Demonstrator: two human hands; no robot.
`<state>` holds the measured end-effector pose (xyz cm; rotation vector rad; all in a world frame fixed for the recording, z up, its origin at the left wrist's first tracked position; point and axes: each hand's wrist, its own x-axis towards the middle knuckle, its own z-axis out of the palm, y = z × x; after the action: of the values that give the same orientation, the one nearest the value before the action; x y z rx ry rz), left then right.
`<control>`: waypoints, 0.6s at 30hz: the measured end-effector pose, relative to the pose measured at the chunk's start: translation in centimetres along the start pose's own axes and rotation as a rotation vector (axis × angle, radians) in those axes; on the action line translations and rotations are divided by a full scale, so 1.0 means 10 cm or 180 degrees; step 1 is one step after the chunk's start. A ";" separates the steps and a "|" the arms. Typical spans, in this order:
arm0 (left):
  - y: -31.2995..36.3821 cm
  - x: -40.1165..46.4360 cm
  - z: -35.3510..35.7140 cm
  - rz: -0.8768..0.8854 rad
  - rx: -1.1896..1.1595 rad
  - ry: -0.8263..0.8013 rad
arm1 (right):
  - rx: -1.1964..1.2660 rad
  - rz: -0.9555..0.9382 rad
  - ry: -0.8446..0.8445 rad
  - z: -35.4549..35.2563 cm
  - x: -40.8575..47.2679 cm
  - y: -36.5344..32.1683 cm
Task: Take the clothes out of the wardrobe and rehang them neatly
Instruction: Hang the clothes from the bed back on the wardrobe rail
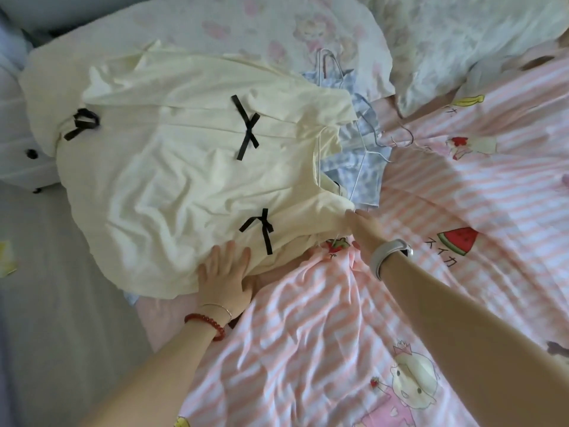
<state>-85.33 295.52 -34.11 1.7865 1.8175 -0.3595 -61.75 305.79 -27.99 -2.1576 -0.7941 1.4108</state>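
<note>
A cream garment (172,167) with black ribbon bows lies spread on the bed. My left hand (226,272) rests flat on its near edge, fingers straight. My right hand (365,229) reaches to the garment's right corner; its fingertips touch the cloth, and whether they pinch it is hidden. A blue floral garment (357,167) on a thin white wire hanger (365,143) lies partly under the cream one, to its right.
A pink-striped quilt (431,272) with cartoon prints covers the bed's right side. Pale floral pillows (462,41) lie at the far edge. A white garment with black buttons (24,161) sits at the left. Grey sheet (61,303) fills the lower left.
</note>
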 end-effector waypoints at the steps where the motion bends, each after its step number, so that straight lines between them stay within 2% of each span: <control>1: -0.01 0.00 -0.01 0.0012 -0.0036 -0.0014 | 0.0080 0.0095 0.0037 0.02 0.01 -0.04; 4: -0.01 0.00 -0.07 0.0009 -0.0133 -0.0037 | 0.0301 0.0235 0.0146 0.06 0.03 -0.17; 11: -0.01 -0.03 -0.12 0.0038 -0.0138 -0.0195 | 0.0293 -0.0302 0.0554 0.16 -0.09 -0.35; 13: -0.03 -0.04 -0.13 0.0035 -0.0179 -0.0232 | 0.0383 -0.0578 0.0613 0.15 -0.17 -0.40; 16: -0.03 -0.10 -0.18 0.0109 -0.0279 -0.0301 | 0.0090 -0.1183 0.0687 0.14 -0.42 -0.42; 18: 0.01 -0.19 -0.27 0.0118 -0.0629 -0.0173 | 0.0017 -0.1561 0.0748 0.11 -0.64 -0.43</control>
<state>-85.88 295.42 -30.86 1.6561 1.7165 -0.2041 -65.75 304.69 -21.41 -1.8994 -1.1249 0.8930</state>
